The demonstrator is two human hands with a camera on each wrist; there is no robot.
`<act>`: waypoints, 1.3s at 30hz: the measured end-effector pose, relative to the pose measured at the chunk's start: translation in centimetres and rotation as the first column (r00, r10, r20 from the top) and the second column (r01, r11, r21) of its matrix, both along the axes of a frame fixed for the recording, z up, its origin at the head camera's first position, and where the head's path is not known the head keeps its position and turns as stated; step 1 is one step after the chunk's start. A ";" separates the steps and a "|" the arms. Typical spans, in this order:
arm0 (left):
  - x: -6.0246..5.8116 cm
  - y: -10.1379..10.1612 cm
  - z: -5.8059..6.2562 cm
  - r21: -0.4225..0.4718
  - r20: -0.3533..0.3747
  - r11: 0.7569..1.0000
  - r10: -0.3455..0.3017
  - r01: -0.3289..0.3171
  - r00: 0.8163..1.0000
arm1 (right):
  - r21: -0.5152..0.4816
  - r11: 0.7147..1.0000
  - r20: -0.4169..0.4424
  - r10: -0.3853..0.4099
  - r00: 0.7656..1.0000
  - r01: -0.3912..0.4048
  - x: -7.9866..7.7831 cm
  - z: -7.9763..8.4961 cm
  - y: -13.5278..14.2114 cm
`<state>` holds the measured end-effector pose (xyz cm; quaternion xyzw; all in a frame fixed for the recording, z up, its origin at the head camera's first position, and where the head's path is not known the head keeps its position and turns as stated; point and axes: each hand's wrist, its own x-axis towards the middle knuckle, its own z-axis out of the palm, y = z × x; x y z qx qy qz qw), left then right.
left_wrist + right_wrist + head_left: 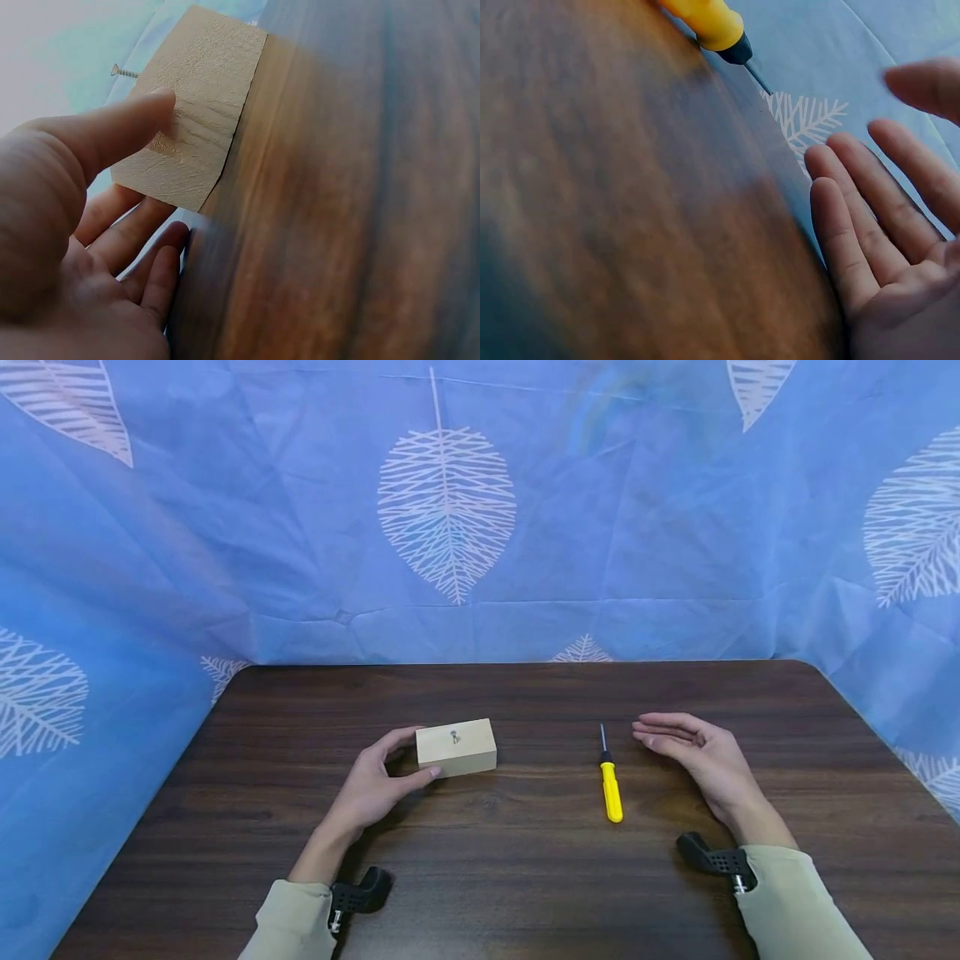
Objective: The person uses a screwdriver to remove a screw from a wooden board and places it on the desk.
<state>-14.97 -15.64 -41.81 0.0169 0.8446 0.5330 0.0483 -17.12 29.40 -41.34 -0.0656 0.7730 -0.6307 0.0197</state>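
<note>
A pale wooden block (467, 750) lies on the table left of centre, its long side facing me. From its top a screw (454, 737) sticks up; the left wrist view shows the head and part of the thread above the wood. My left hand (372, 783) holds the block's left end, thumb on the near face and fingers around the far side. A screwdriver (612, 789) with a yellow handle and black collar lies to the right, shaft pointing away from me. Just right of it is my right hand (708, 760), fingers loosely extended, holding nothing.
The dark wood-grain table (480, 877) has a far edge along a blue cloth (315, 510) printed with white leaves. Black wrist mounts (363, 891) sit at both sleeve cuffs, above the tabletop.
</note>
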 end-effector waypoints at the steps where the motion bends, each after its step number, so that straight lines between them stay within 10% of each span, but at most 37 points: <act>1: 0.0 0.0 0.0 0.000 0.000 1.000 0.001 -0.001 1.000 | 0.043 0.999 -0.002 0.014 1.000 -0.014 0.0 0.1 -0.1; 11: 0.2 0.0 0.1 -0.014 -0.003 1.000 0.008 -0.008 1.000 | 0.397 0.912 -0.031 0.122 0.992 -0.100 0.3 0.3 -1.2; 28: 0.2 0.0 0.0 -0.028 0.010 0.999 0.024 -0.024 1.000 | 0.623 0.780 -0.208 0.240 0.948 -0.061 0.3 0.6 -3.4; 39: 0.1 0.0 -0.1 -0.035 0.011 0.999 0.025 -0.025 1.000 | 0.850 0.523 -0.288 0.361 0.887 0.063 1.1 3.0 -5.6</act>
